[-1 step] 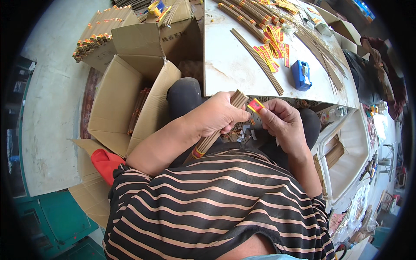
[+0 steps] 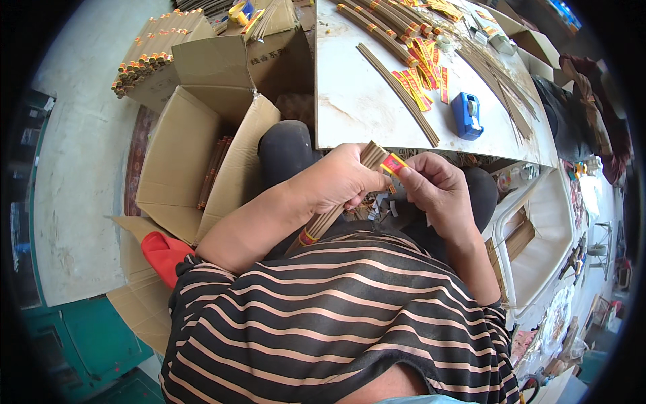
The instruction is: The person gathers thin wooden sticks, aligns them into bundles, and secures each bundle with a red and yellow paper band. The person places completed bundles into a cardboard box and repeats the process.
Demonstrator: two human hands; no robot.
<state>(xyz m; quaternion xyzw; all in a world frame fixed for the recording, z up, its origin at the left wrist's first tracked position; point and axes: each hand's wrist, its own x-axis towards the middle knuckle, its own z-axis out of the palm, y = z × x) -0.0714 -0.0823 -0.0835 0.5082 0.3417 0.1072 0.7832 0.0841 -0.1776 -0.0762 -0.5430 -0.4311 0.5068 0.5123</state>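
Observation:
My left hand (image 2: 344, 176) is wrapped round a bundle of thin brown incense sticks (image 2: 372, 155), whose upper end pokes out above the fist. The bundle slants down toward my striped shirt, and a red and yellow band (image 2: 307, 238) circles its lower part. Between thumb and fingers, my right hand (image 2: 439, 192) pinches a small red and yellow paper label (image 2: 393, 163). The label's left end lies at the bundle, near its top; whether it sticks there I cannot tell.
Ahead, a white table (image 2: 353, 111) carries loose sticks, banded bundles (image 2: 380, 37), scattered labels (image 2: 425, 74) and a blue tape dispenser (image 2: 467, 116). Left stands an open cardboard box (image 2: 171, 155) with bundles inside; banded bundles (image 2: 151, 50) are stacked beyond. A white tub (image 2: 552, 229) is at right.
My right hand has brought the label slightly left, up against the top of the bundle. My left hand keeps its grip in nearly the same place.

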